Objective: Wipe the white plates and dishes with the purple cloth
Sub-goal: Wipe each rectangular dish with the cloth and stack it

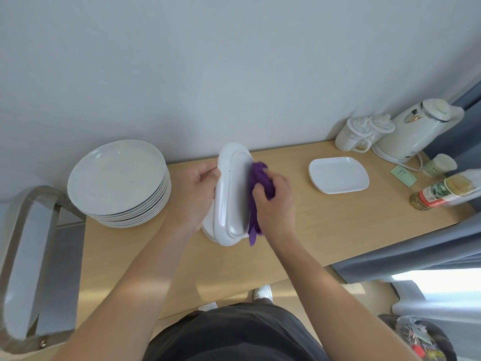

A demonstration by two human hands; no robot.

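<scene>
A wooden table (pixel 312 225) stands against a grey wall. Between the hands, the white oblong dish (pixel 231 194) is tipped on edge, its long axis running away from the person and its hollow facing the right hand (pixel 276 201). That hand bunches the purple cloth (pixel 260 178) against it. The left hand (pixel 195 194) pinches the rim, and hard wiping could probably knock the dish from that thin grip.

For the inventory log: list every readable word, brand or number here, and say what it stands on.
Nothing here can be read.
On the bottle: a red and green label, too blurred to read.
On the green card: faint lines, too small to read.
On the small cup: greenish print, unreadable.
On the kettle: a dark mark near the base, unreadable.
On the oval dish, purple cloth, stacked plates and rectangular dish: no text.
</scene>
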